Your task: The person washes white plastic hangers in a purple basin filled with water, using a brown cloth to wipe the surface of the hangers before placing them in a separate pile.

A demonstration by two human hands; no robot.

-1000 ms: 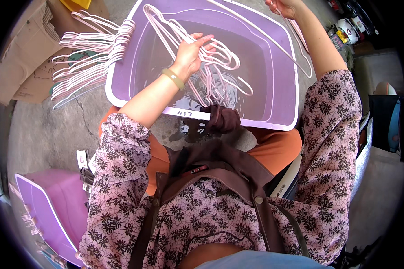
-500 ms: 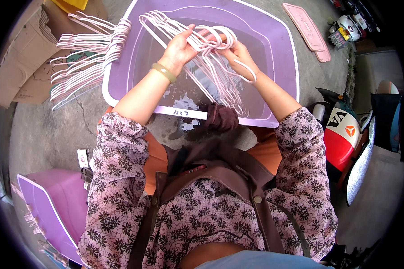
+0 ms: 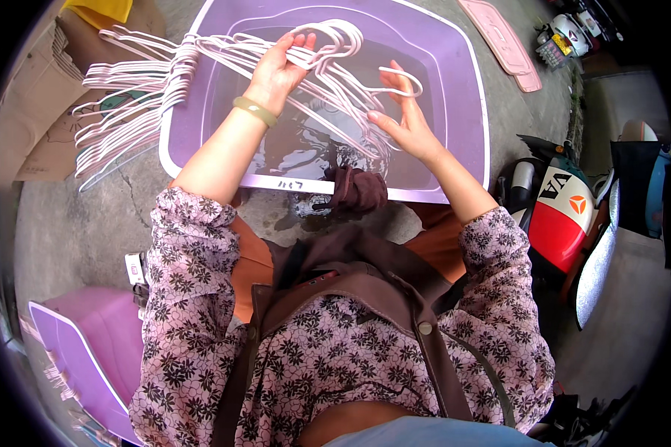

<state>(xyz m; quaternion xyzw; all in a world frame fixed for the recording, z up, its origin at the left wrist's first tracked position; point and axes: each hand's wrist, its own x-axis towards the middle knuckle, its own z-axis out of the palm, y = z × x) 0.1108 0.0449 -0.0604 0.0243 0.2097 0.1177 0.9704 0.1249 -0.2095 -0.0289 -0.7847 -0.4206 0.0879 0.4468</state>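
My left hand (image 3: 276, 72) is closed round a bundle of pale pink hangers (image 3: 324, 89) just below their hooks, over a purple tub (image 3: 466, 112) of water. The hooks bunch together at the far side of that hand. To the right, my right hand (image 3: 410, 123) is open, thumb and fingers spread. One hanger's hook (image 3: 419, 83) stands apart from the rest and passes by its fingers; whether it touches them I cannot tell. A wet dark brown cloth (image 3: 359, 190) hangs over the tub's near rim.
More pink hangers (image 3: 127, 123) are hooked over the tub's left rim, beside cardboard boxes (image 3: 33, 97). A second purple tub (image 3: 101, 335) stands at the lower left. A pink lid (image 3: 503, 45) lies at the far right, and a red and white vehicle part (image 3: 563, 223) is on the right.
My left hand has moved left with the hangers, bringing their left ends up to those on the rim. My right hand has drawn away from the bunched hooks and its fingers have spread.
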